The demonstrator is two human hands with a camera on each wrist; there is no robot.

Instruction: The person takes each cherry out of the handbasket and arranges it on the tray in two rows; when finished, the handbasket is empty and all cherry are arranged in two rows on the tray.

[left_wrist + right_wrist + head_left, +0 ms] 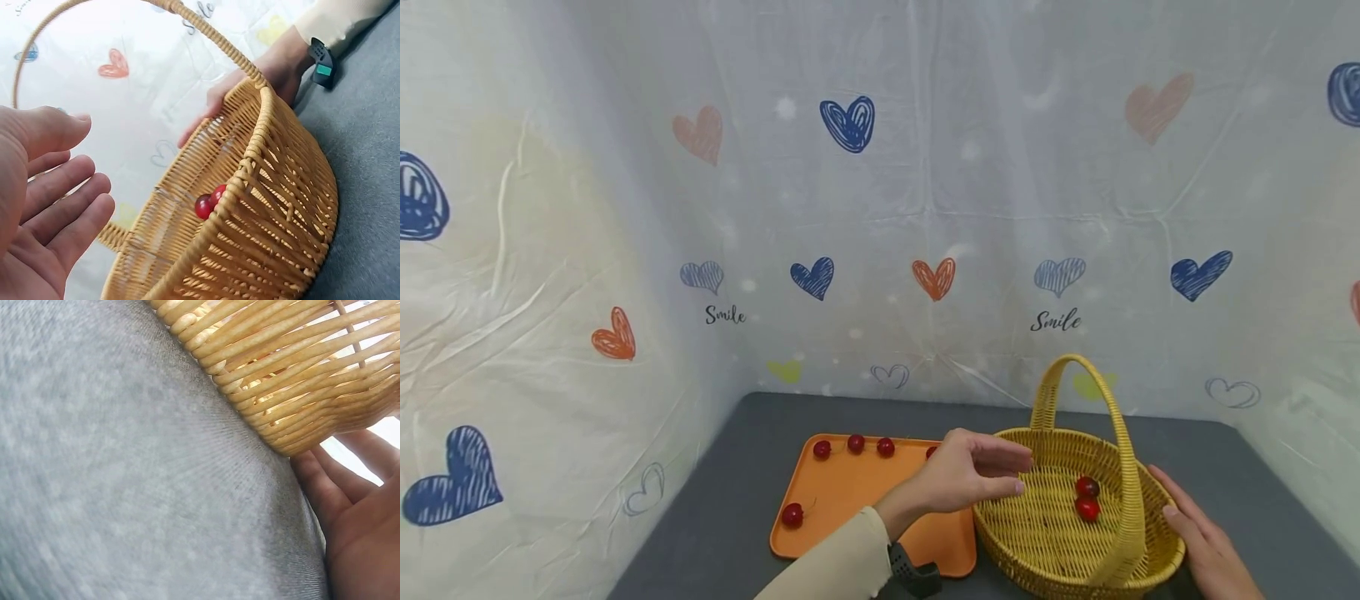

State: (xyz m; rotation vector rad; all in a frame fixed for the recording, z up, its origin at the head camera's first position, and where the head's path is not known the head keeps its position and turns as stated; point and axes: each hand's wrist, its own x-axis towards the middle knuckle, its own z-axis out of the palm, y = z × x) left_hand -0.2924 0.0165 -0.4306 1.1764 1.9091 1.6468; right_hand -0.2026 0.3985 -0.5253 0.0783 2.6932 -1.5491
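My left hand (962, 475) hovers over the left rim of a yellow wicker basket (1000, 546), holding nothing. Its fingers reach out loosely, with the thumb apart from them in the left wrist view. Inside the basket lie two red cherries (1087, 508), touching each other. My right hand (1213, 546) rests against the basket's right side, thumb at the rim. In the right wrist view its fingers (322, 481) lie fairly straight along the outer wall; its thumb is hidden there. Left of the basket, several cherries (856, 443) sit on an orange tray (857, 500), partly behind my left arm.
The basket's tall arched handle (1127, 467) rises between my hands. A dark grey cloth (722, 500) covers the table. Whitish sheets (880, 200) printed with hearts hang behind it and at both sides. A black band (913, 573) is on my left wrist.
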